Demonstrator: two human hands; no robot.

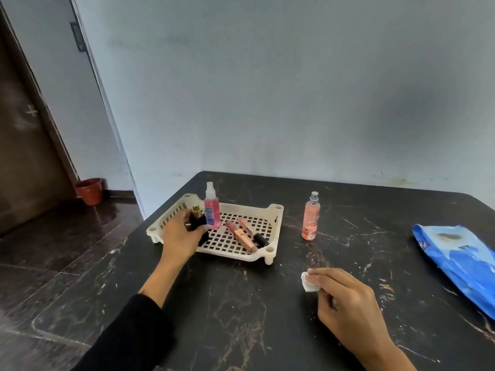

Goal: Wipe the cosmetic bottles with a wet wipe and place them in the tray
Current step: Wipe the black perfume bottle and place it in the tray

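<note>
**Last bottle upright, up and just left of the right hand**

Peach spray bottle (310, 216): standing upright on the dark marble table (241, 303), long axis vertical, silver nozzle on top, outside the tray and just to its right. Apparently the only bottle not yet in the tray, so probably next for wiping. Lies farther up the table than the right hand (345, 298) and slightly to its left; well apart from it, with bare tabletop between. Clearly nearer to that hand than to the other one.

Right hand: low on the table, fingers curled around a small wad of white wet wipe (308, 282), gripping it.

White slotted tray (276, 228): left of the peach bottle. Inside, a pink spray bottle (212, 210) upright, two lip tubes (245, 232) lying flat side by side, pointing toward the near right corner.

Left hand (182, 231): at the tray's left end, fingers wrapped around a black bottle with gold cap (197, 218), held roughly upright over or on the grid; contact with the tray floor impossible to tell. Across the tray from the peach bottle, so a longer reach.

Blue wipes packet (455, 261): flat at the table's far right.
</note>
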